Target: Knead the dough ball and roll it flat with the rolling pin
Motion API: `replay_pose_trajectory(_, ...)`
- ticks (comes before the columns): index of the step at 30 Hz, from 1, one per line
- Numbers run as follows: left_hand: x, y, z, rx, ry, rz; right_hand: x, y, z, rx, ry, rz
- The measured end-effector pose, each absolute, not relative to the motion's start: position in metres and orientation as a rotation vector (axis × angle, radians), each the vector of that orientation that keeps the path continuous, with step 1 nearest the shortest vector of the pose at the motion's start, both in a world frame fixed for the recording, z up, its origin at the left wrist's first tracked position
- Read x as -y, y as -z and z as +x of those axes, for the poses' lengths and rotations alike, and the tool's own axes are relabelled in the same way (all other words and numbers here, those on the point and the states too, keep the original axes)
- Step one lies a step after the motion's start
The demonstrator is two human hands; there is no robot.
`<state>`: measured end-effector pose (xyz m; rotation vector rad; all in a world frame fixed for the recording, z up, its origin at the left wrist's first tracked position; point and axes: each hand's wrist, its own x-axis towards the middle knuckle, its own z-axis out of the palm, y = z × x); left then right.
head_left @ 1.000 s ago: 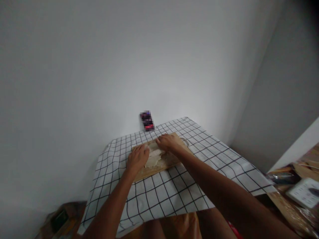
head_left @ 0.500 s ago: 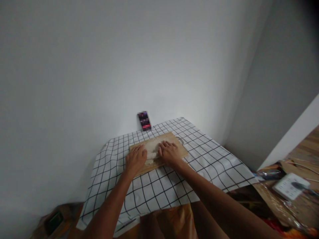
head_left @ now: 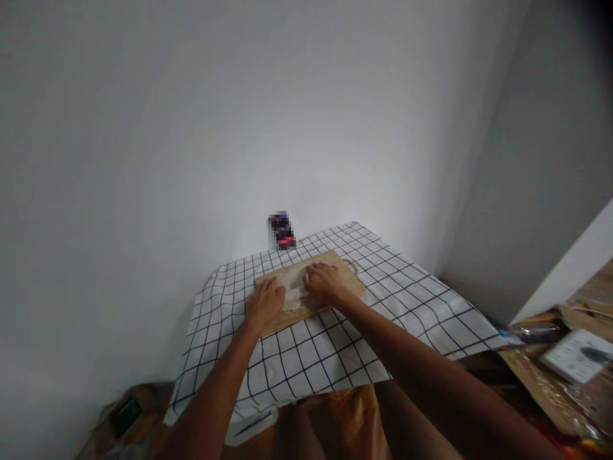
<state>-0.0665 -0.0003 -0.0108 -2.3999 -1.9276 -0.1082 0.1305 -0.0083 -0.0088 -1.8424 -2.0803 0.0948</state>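
Observation:
On a wooden board lies a flat, pale sheet of dough with a ragged near edge. My left hand is closed, fingers bent, over the dough's left side. Over its right part, my right hand curls its fingers downward. A pale bar that looks like a rolling pin runs between the two palms. Its ends are hidden under my hands, and its outline is faint against the dough.
A black-and-white checked cloth covers the table. A phone-like, pixelated device leans against the white wall behind the board. At lower right, a white power strip lies among wrappers and cardboard. A box stands at lower left.
Both hands have moved away from me across the dough, the right one more clearly, and the pale bar with them. The view has shifted slightly.

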Motion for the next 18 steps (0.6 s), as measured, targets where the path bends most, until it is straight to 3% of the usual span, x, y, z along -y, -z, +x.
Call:
replay_pose_trajectory(6,-0.006,0.006,-0.065,2.039,0.169,-2.363,0.018,0.01,0.131,2.072,-0.084,-1.82)
replay_pose_trajectory(18,0.06,0.034,-0.068,1.666,0.449,-2.208,0.057,0.034,0.141,2.052,-0.047,-1.591)
